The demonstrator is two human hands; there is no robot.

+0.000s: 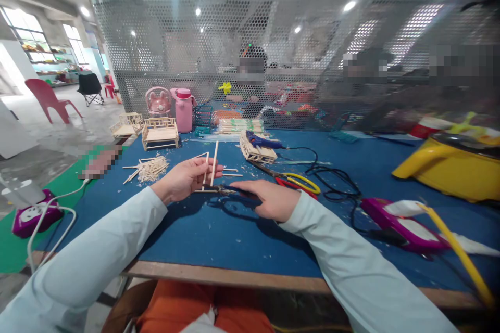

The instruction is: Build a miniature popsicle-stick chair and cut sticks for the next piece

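Note:
My left hand (187,177) is closed on a small frame of thin wooden sticks (214,164), pinched between thumb and fingers above the blue table. My right hand (269,199) grips dark-handled pliers (244,195). Their jaws point left and meet the lower part of the stick frame; whether they bite on a stick I cannot tell. A heap of short cut sticks (154,168) lies left of my left hand. Beyond my right hand, a blue glue gun (261,141) rests on a small stick-built model (255,152).
Scissors (299,182) with a yellow handle lie near a black cord (339,187). Two stick-built models (160,135) and a pink bottle (183,110) stand at the back left. A purple power strip (406,226) lies right. Behind rises a perforated metal screen (219,36).

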